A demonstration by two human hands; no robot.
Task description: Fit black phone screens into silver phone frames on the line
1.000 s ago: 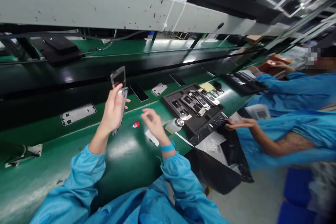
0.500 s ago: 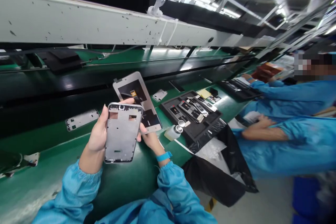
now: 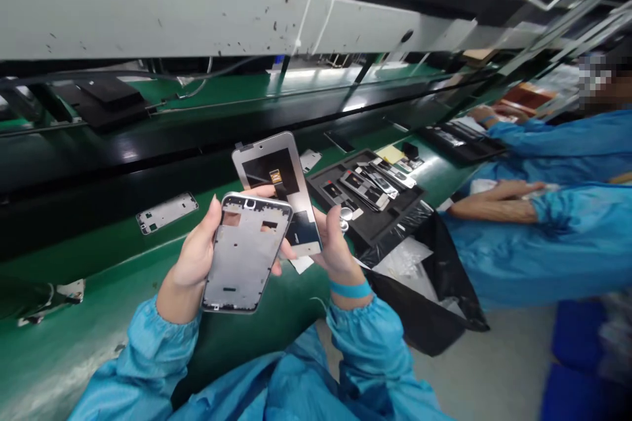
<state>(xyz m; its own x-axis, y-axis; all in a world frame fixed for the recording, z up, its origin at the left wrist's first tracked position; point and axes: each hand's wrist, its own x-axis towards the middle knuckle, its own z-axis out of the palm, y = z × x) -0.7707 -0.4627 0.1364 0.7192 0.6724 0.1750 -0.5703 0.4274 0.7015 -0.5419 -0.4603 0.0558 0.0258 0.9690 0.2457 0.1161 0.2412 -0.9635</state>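
Here's your left hand (image 3: 195,256), clamped around the grey phone mid-frame (image 3: 247,250), thumb along its left edge, fingers wrapped behind and peeking out past the right side. That frame is up in the air over the green workbench (image 3: 123,293), tilted, cut-outs towards you. Right behind it, partly covered, comes the silver-edged phone panel (image 3: 271,159), dark in the middle with a small gold patch, leaning to the left at its top. And your right hand (image 3: 338,247), blue wristband (image 3: 351,291) below it, is at the panel's lower right edge, thumb up; whether those fingers pinch the panel or only rest against it, I can't quite tell from here. Over to your left, a second mid-frame (image 3: 168,213) lies flat on the bench; just below the panel, a white paper slip (image 3: 302,264). Beyond your right hand sits the black foam tray (image 3: 368,231), loaded with phone parts (image 3: 364,189), a black plastic bag (image 3: 419,325) hanging nearer you
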